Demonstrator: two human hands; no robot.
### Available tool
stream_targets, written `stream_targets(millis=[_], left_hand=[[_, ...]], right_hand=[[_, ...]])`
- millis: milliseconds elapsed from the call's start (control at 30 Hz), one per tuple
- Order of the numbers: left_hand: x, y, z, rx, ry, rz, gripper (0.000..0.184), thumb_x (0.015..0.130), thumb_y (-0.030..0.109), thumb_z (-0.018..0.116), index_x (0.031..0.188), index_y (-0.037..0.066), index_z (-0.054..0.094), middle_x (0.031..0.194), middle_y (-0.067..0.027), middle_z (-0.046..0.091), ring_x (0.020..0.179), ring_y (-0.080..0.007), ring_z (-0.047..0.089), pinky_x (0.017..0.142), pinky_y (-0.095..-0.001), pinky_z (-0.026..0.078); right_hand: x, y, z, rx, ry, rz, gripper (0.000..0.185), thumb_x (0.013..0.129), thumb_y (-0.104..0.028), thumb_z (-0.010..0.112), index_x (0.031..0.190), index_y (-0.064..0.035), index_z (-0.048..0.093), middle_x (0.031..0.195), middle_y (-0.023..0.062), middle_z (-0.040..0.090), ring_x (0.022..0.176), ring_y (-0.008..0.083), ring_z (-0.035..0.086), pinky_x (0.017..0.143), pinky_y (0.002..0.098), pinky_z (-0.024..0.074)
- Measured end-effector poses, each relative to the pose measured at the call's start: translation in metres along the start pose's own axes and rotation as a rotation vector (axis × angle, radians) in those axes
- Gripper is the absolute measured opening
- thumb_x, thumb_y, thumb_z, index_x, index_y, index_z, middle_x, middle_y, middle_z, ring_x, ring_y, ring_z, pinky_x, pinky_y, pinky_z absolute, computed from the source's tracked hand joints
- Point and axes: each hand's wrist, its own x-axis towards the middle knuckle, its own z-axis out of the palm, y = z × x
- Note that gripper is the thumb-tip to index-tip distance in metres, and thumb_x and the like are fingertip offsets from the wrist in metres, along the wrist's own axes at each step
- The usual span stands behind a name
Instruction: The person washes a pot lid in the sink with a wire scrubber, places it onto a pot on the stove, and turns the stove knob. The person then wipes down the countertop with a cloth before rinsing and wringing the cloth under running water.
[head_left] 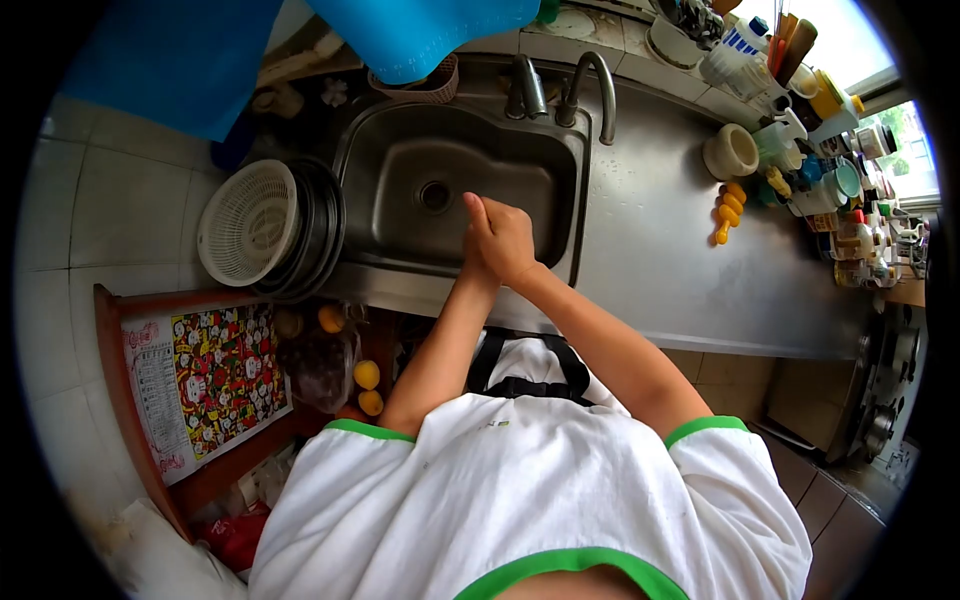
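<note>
My two hands are pressed together over the front part of the steel sink [385,130]. My right hand [513,243] lies on top, its fingers wrapped round my left hand [478,256]. A thumb points up toward the drain [434,197]. Most of the fingers of my left hand are hidden beneath the right one, so their shape does not show. No object can be seen in either hand. Behind the sink, two faucets [588,92] rise side by side, and I cannot make out running water.
A white plastic colander [248,222] leans with dark metal basins [325,230] left of the sink. Orange molds [730,212] and a stone-coloured mortar [731,153] stand on the steel counter [660,230] at right. Bottles crowd the window side. Yellow fruit [367,375] sits below left.
</note>
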Motion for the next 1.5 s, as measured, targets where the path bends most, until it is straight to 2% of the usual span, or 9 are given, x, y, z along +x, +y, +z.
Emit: stream_targets(millis=[267, 467, 600, 667, 833, 1067, 1133, 1300, 1500], left_hand=[[0.005, 0.043, 0.017, -0.104, -0.047, 0.161, 0.029, 0.096, 0.04, 0.044, 0.085, 0.015, 0.052, 0.086, -0.0008, 0.055, 0.088, -0.0171, 0.056, 0.084, -0.0348, 0.046], [-0.044, 0.068, 0.022, 0.119, -0.372, 0.077, 0.036, 0.09, 0.027, 0.056, 0.122, 0.012, 0.051, 0.111, -0.0046, 0.049, 0.104, -0.0204, 0.048, 0.097, -0.0391, 0.036], [-0.05, 0.063, 0.015, 0.919, -0.49, 0.367, 0.053, 0.082, 0.016, 0.068, 0.131, 0.013, 0.048, 0.126, -0.0047, 0.046, 0.115, -0.0204, 0.045, 0.101, -0.0356, 0.033], [-0.043, 0.066, 0.011, 1.477, -0.358, 1.04, 0.043, 0.078, 0.016, 0.073, 0.119, 0.01, 0.06, 0.126, -0.0077, 0.045, 0.118, -0.0223, 0.044, 0.101, -0.0348, 0.034], [-0.051, 0.081, 0.024, 1.094, -0.389, 0.777, 0.031, 0.083, 0.017, 0.069, 0.111, 0.006, 0.064, 0.115, -0.0066, 0.056, 0.102, -0.0164, 0.056, 0.088, -0.0321, 0.045], [-0.089, 0.1, 0.05, 0.702, -0.502, 0.4, 0.025, 0.088, 0.023, 0.063, 0.11, 0.01, 0.06, 0.102, -0.0006, 0.063, 0.095, -0.0107, 0.059, 0.081, -0.0286, 0.047], [-0.098, 0.091, 0.059, 0.814, -0.51, 0.413, 0.026, 0.085, 0.018, 0.067, 0.108, 0.009, 0.058, 0.102, -0.0018, 0.061, 0.093, -0.0109, 0.058, 0.082, -0.0287, 0.048], [-0.104, 0.066, 0.067, 1.104, -0.576, 0.624, 0.029, 0.081, 0.011, 0.071, 0.105, 0.005, 0.056, 0.097, -0.0001, 0.058, 0.099, -0.0107, 0.053, 0.083, -0.0269, 0.047], [-0.097, 0.075, 0.057, 1.058, -0.551, 0.634, 0.014, 0.088, 0.013, 0.063, 0.095, 0.008, 0.053, 0.085, 0.0019, 0.058, 0.081, -0.0081, 0.057, 0.074, -0.0245, 0.05]], right_hand=[[0.0, 0.03, -0.016, 0.315, 0.122, 0.328, 0.033, 0.091, -0.027, 0.057, 0.113, -0.0027, 0.055, 0.105, 0.0099, 0.058, 0.095, 0.0228, 0.056, 0.087, 0.0319, 0.0423], [-0.003, 0.029, -0.064, 0.686, -0.181, 0.638, 0.028, 0.088, -0.012, 0.06, 0.113, -0.0024, 0.055, 0.096, 0.0062, 0.062, 0.085, 0.0138, 0.06, 0.072, 0.0253, 0.049], [0.005, 0.017, -0.079, 0.627, -0.125, 0.562, 0.024, 0.087, -0.011, 0.06, 0.109, -0.0024, 0.058, 0.094, 0.0045, 0.063, 0.082, 0.0119, 0.06, 0.07, 0.0258, 0.0487], [0.007, 0.008, -0.084, 0.643, -0.115, 0.538, 0.023, 0.087, -0.01, 0.061, 0.108, -0.0023, 0.059, 0.093, 0.0041, 0.063, 0.08, 0.0113, 0.06, 0.069, 0.0255, 0.0486], [0.002, 0.01, -0.092, 0.515, -0.107, 0.264, 0.036, 0.079, 0.004, 0.056, 0.115, -0.0035, 0.055, 0.109, 0.0068, 0.06, 0.104, 0.0161, 0.055, 0.087, 0.0279, 0.0435], [-0.02, 0.021, -0.096, 0.479, -0.222, 0.405, 0.046, 0.079, -0.002, 0.058, 0.125, -0.0073, 0.051, 0.12, 0.0082, 0.056, 0.115, 0.0228, 0.05, 0.098, 0.032, 0.0375], [-0.021, 0.008, -0.093, 0.131, -0.085, -0.002, 0.046, 0.082, -0.014, 0.064, 0.126, -0.0078, 0.05, 0.12, 0.0108, 0.056, 0.117, 0.0244, 0.05, 0.099, 0.0334, 0.0368], [-0.01, -0.032, -0.088, 0.619, -0.057, 0.258, 0.037, 0.089, -0.026, 0.062, 0.115, -0.0009, 0.055, 0.095, 0.0057, 0.063, 0.088, 0.0136, 0.06, 0.082, 0.0287, 0.0475], [-0.009, -0.027, -0.095, 0.549, -0.027, 0.436, 0.03, 0.094, -0.027, 0.056, 0.098, 0.003, 0.062, 0.084, 0.0039, 0.063, 0.078, 0.0108, 0.059, 0.071, 0.025, 0.0485]])
